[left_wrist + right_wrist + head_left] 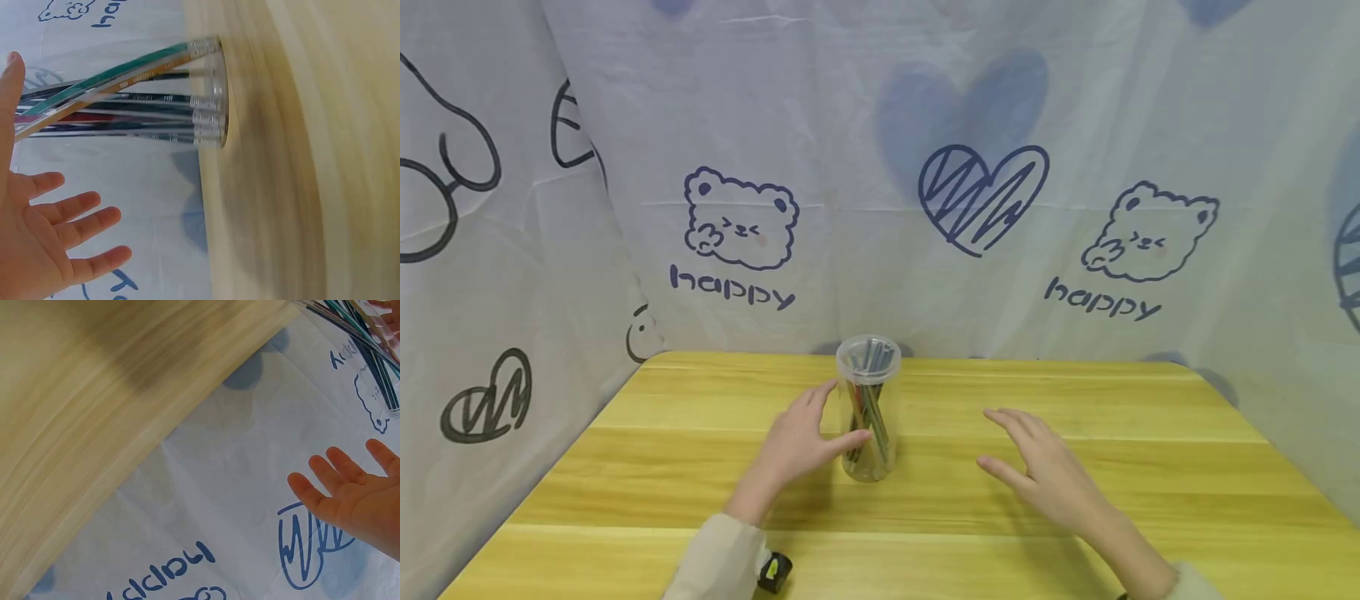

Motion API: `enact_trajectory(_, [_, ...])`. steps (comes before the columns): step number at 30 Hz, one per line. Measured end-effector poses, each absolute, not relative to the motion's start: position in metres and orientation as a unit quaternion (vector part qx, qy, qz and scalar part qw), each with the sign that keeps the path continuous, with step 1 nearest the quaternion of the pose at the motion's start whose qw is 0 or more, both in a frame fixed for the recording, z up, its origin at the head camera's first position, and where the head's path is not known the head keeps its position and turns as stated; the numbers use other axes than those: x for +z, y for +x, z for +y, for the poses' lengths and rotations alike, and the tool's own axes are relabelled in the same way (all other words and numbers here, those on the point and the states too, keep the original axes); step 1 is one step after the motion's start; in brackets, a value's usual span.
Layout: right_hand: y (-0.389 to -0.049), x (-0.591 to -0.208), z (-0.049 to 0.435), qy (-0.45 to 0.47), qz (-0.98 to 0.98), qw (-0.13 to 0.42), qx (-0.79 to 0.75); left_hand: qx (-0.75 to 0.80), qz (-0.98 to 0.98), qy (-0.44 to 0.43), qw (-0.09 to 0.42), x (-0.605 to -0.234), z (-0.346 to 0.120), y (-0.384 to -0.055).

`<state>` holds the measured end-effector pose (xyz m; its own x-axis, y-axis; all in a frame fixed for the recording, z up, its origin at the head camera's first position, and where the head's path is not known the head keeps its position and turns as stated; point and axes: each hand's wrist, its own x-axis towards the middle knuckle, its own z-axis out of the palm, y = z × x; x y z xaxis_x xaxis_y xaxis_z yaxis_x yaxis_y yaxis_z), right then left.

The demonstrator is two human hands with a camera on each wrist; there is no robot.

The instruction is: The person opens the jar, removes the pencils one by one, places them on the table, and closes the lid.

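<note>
The jar [869,378] stood upright on the table [962,508], between the two hands and much nearer the left. It was a clear, straight-sided cylinder with a broad translucent rim, and a bundle of pencils [147,97] leaned inside it. Most were dark with pale lettering; a green one and an orange-brown one slanted across the others, and a strip of red showed among them. Their lower ends looked silvery against the jar's base. The left hand [797,437] was spread loosely about the jar, thumb across its front and fingers at its side, without a grip; whether any fingertip touched the wall could not be told. The right hand [1048,467] held nothing, its fingers relaxed and apart, well clear of the jar over the table. Glare and see-through plastic made it hard to tell if a lid covered the top or to count the pencils. The left wrist view cut off the jar's upper part, where the thumb also overlapped it; the right wrist view caught the jar only in a corner, cropped by the edge. The black thing [775,572] beside the left sleeve [718,558] was only partly visible.
</note>
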<state>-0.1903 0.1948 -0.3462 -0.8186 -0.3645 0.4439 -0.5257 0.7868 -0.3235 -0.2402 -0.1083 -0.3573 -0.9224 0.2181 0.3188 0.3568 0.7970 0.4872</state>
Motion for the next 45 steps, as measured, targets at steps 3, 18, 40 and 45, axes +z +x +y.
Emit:
enact_trajectory(3, [-0.191, -0.346, 0.193, 0.245, -0.924, 0.181, 0.230, -0.332, -0.924, -0.147, 0.122, -0.359, -0.104, -0.243])
enact_trajectory(18, [-0.191, -0.345, 0.185, 0.254, -0.915, 0.159, 0.270, -0.496, -0.848, -0.140, 0.124, -0.367, -0.086, -0.254])
enact_trajectory(40, [-0.193, -0.339, 0.182, 0.254, -0.915, 0.143, 0.279, -0.494, -0.836, -0.187, 0.148, -0.364, -0.079, -0.255])
enact_trajectory(45, [-0.195, -0.338, 0.181, 0.261, -0.911, 0.155, 0.278, -0.506, -0.825, -0.218, 0.128, -0.366, -0.080, -0.257])
